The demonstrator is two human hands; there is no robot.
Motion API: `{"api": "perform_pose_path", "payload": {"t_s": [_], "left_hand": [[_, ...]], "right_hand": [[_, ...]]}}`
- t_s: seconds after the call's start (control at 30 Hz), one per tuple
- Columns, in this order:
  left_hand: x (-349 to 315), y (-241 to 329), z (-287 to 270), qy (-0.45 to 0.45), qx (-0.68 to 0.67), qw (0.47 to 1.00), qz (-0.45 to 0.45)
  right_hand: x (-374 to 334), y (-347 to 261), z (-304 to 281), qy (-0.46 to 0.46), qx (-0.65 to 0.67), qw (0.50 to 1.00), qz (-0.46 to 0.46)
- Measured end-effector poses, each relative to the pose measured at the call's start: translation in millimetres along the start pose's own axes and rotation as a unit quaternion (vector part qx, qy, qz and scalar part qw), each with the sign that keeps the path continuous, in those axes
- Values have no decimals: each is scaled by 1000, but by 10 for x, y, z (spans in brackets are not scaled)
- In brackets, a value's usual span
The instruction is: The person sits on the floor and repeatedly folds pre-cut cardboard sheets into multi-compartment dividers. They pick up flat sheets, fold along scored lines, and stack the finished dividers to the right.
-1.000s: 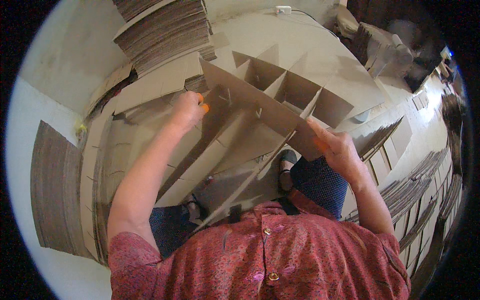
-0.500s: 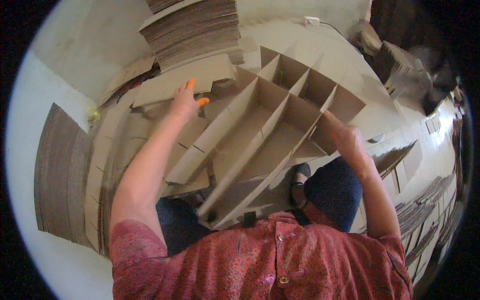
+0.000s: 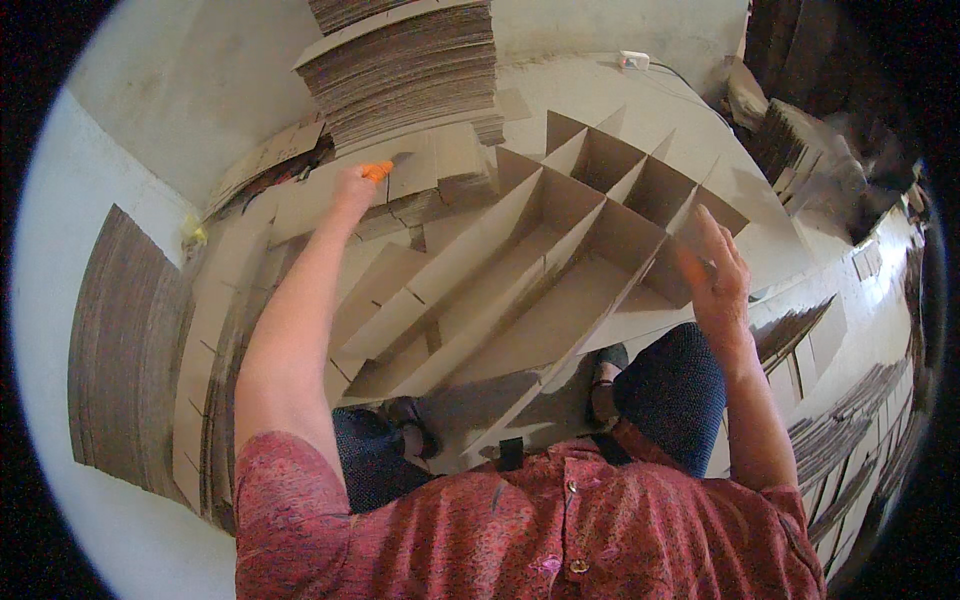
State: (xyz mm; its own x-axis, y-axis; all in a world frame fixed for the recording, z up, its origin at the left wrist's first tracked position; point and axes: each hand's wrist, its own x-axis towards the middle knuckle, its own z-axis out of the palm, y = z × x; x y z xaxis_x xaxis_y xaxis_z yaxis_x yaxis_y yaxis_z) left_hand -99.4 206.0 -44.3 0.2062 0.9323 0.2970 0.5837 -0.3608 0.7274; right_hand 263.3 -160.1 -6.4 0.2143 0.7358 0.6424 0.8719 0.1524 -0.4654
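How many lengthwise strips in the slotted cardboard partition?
3: the left strip, nearest the left hand; the right strip, nearest the right hand; the middle strip, between those two. None seem hidden.

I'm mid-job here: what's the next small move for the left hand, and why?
I'd probably lift one flat piece from the cardboard stack and bring it toward the divider grid. The left hand is at that stack, and the grid's leftmost long strip shows a slot with no cross piece in it.
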Motion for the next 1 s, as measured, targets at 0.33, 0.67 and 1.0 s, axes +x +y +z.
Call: {"api": "perform_pose_path", "payload": {"t_s": [0.33, 0.67, 1.0], "left_hand": [[-2141, 1929, 125, -106, 3, 863, 493], [-3421, 705, -338, 178, -110, 973, 93], [-3659, 371, -5, 44, -151, 979, -131]], "right_hand": [[215, -917, 130, -50, 620, 693, 363], [-296, -438, -232, 92, 420, 880, 200], [-505, -520, -41, -45, 175, 964, 192]]}}
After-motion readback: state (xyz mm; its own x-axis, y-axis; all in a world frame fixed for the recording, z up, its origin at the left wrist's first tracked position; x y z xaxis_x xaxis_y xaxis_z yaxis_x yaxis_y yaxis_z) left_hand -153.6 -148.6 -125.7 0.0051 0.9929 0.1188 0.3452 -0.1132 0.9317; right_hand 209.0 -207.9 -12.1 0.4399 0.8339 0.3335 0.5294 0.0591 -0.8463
